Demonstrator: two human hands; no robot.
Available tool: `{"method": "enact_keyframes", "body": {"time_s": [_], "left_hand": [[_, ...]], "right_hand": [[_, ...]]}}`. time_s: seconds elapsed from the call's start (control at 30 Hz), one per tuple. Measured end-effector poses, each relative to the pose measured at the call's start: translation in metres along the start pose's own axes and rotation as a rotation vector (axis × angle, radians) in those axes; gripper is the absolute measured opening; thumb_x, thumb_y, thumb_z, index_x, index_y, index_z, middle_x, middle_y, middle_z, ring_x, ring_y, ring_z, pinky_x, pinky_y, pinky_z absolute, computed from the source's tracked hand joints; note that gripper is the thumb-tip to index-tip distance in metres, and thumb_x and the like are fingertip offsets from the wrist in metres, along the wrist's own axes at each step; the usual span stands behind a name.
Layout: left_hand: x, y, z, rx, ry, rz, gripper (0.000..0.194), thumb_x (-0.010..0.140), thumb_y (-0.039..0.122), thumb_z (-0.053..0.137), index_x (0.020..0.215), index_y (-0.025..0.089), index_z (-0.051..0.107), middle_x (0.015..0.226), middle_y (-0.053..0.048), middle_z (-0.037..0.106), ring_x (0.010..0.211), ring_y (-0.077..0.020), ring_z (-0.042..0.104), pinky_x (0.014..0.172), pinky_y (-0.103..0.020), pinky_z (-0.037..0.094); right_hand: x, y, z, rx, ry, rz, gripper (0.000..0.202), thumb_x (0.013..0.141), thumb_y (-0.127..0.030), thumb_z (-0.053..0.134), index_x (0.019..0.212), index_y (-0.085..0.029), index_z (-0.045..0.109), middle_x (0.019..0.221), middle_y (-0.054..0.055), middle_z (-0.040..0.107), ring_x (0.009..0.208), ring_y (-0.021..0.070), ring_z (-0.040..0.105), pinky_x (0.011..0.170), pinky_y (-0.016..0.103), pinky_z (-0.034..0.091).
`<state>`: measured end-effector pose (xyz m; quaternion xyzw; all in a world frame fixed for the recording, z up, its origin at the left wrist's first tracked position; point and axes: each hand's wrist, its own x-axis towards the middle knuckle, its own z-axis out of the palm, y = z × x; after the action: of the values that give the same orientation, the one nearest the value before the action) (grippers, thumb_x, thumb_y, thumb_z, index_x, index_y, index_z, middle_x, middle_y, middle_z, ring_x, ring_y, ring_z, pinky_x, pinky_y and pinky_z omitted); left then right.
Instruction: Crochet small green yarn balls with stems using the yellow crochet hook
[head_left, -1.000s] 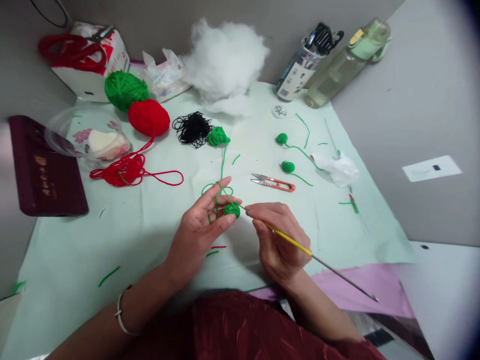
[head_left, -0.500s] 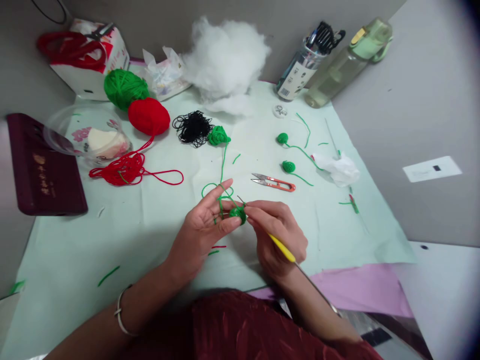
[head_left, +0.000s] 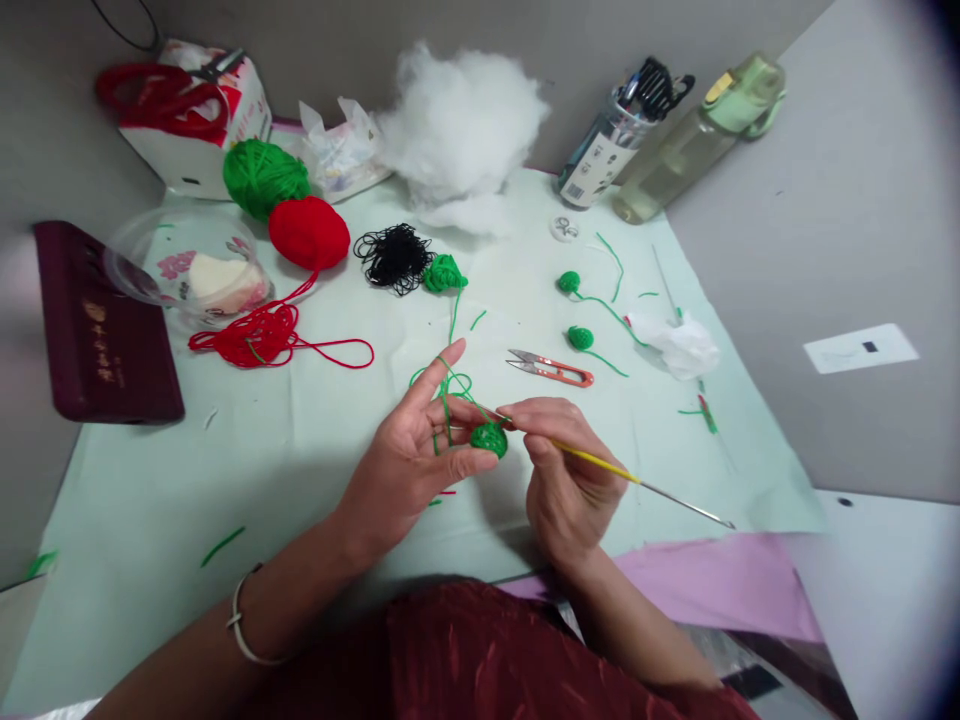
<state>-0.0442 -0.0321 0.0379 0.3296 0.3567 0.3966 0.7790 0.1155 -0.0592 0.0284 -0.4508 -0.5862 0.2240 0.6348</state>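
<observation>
My left hand (head_left: 420, 450) pinches a small round green crochet piece (head_left: 489, 440) between thumb and fingers. Green yarn (head_left: 452, 320) loops over its raised index finger and leads back to a small green yarn ball (head_left: 445, 273). My right hand (head_left: 574, 470) grips a yellow-handled crochet hook (head_left: 600, 460), its working tip at the piece's edge, partly hidden by fingers. The hook's other metal end points down to the right. Beyond my hands lie orange thread snips (head_left: 551, 368) and two small green crocheted balls (head_left: 580, 338) (head_left: 569, 283) with yarn tails.
Along the back stand green yarn (head_left: 266, 178), red yarn (head_left: 309, 233), white stuffing (head_left: 465, 130), a pen holder (head_left: 604, 150) and a bottle (head_left: 675, 150). Black yarn (head_left: 394, 257), loose red yarn (head_left: 259, 338), a plastic tub (head_left: 124, 270) and a maroon case (head_left: 112, 340) lie left. Crumpled tissue (head_left: 684, 346) lies right.
The hook has swung from pointing steeply down toward my right forearm to a flatter slant outward to the right. The green piece has turned and shows more of its round face.
</observation>
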Motion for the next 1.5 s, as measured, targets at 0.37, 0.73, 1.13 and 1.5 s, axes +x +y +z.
{"method": "enact_keyframes", "body": {"time_s": [0.37, 0.73, 1.13, 1.5], "left_hand": [[-0.002, -0.005, 0.006, 0.101, 0.109, 0.182, 0.099, 0.081, 0.018, 0.088, 0.165, 0.029, 0.037, 0.1, 0.002, 0.072, 0.101, -0.0178, 0.071, 0.097, -0.032, 0.056], [-0.001, -0.006, -0.002, -0.007, -0.048, 0.128, 0.077, 0.094, 0.025, 0.079, 0.161, 0.024, 0.041, 0.116, -0.003, 0.074, 0.108, -0.017, 0.071, 0.104, -0.032, 0.052], [0.001, -0.004, -0.002, 0.026, -0.018, 0.136, 0.093, 0.09, 0.023, 0.081, 0.167, 0.025, 0.028, 0.108, -0.002, 0.073, 0.101, -0.0182, 0.072, 0.099, -0.034, 0.054], [0.0, -0.001, -0.001, 0.04, -0.043, 0.134, 0.087, 0.091, 0.019, 0.079, 0.165, 0.024, 0.033, 0.109, -0.003, 0.075, 0.101, -0.0179, 0.071, 0.098, -0.034, 0.054]], "right_hand": [[-0.003, 0.003, 0.004, 0.163, 0.05, 0.17, 0.014, 0.101, -0.027, 0.069, 0.103, -0.03, 0.082, 0.097, 0.004, 0.082, 0.08, 0.0183, 0.073, 0.067, 0.034, 0.062], [0.015, 0.006, -0.006, 0.446, -0.065, 0.384, 0.016, 0.1, -0.04, 0.071, 0.096, -0.025, 0.074, 0.09, 0.003, 0.084, 0.067, 0.0148, 0.075, 0.062, 0.028, 0.065], [0.005, 0.001, -0.009, 0.427, -0.045, 0.341, 0.015, 0.107, -0.03, 0.062, 0.105, -0.028, 0.077, 0.107, 0.002, 0.084, 0.078, 0.0135, 0.078, 0.075, 0.029, 0.066], [0.015, 0.008, -0.023, 0.49, -0.202, 0.338, 0.017, 0.108, -0.033, 0.06, 0.102, -0.026, 0.074, 0.099, 0.001, 0.084, 0.082, 0.015, 0.079, 0.079, 0.032, 0.066]]}}
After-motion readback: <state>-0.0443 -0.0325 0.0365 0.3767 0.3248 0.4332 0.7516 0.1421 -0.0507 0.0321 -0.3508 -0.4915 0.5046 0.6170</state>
